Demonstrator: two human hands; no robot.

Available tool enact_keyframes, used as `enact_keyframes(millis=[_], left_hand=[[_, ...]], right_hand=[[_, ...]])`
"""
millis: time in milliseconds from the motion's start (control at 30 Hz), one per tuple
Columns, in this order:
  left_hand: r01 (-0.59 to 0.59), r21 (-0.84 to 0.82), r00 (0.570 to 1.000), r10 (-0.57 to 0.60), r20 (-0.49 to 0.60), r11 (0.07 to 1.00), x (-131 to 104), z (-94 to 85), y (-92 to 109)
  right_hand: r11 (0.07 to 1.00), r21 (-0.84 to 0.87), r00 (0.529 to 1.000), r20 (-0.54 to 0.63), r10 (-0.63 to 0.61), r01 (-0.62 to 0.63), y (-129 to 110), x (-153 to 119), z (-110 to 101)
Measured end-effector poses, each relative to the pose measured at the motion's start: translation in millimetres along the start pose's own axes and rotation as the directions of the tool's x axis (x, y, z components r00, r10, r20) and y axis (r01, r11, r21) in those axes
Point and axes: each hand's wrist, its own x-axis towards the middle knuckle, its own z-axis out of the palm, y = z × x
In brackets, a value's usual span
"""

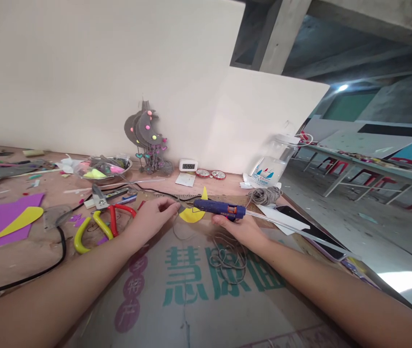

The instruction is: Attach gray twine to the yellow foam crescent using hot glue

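Observation:
My right hand [240,229] is wrapped around a blue hot glue gun [220,209], a long clear glue stick [292,229] jutting out of its back. The gun's nozzle points left, over a yellow crescent-shaped cutout [191,216]. My left hand [157,215] pinches the left end of this crescent, where a small grey patch shows by the fingertips. A thin grey cord trails below the fingers, and loose loops of grey cord [229,261] lie on the printed cardboard [155,299] under my hands.
Left of my arm lie yellow-handled pliers [93,232], red-handled pliers [113,217], and purple sheets [6,217]. Behind are a metal bowl [100,169], grey moon ornaments [148,130] and a small clock [188,165]. A cord ball [265,195], phone [310,229] and plastic jug [273,162] stand right.

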Motion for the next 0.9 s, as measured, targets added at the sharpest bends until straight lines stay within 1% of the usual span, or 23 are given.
enact_keyframes(millis=[67, 133, 233, 367, 467, 700, 900], left_hand=[[0.013, -0.011, 1.0, -0.013, -0.013, 1.0, 0.2, -0.1, 0.0], [0.024, -0.036, 1.0, -0.024, -0.014, 0.999, 1.0, -0.3, -1.0], [0.026, -0.11, 1.0, -0.027, -0.005, 0.994, 2.9, -0.7, -3.6], [0.035, -0.148, 0.999, -0.037, -0.011, 0.988, 4.4, -0.5, -6.1], [0.05, -0.141, 0.998, -0.054, -0.023, 0.989, 4.6, 0.2, -6.4], [0.053, -0.146, 0.998, -0.056, -0.022, 0.988, 4.7, 0.7, -4.6], [0.066, -0.146, 0.997, -0.069, -0.016, 0.987, 3.1, 0.3, -2.0]], right_hand=[[1.0, -0.023, 1.0, 0.004, -0.007, 0.007, -0.8, -0.4, 0.0], [0.999, -0.033, 1.0, 0.016, 0.015, -0.015, -4.5, -1.3, 0.1], [1.0, 0.003, 0.998, 0.05, 0.031, -0.031, -12.5, -2.9, 0.6], [0.998, 0.053, 0.996, 0.082, -0.044, 0.04, -21.5, -3.9, 2.1], [0.996, 0.065, 0.994, 0.095, -0.061, 0.055, -24.7, -4.1, 3.0], [0.995, 0.073, 0.991, 0.11, -0.075, 0.067, -23.7, -3.5, 5.8], [0.991, 0.081, 0.985, 0.132, -0.115, 0.105, -19.3, -3.2, 7.9]])
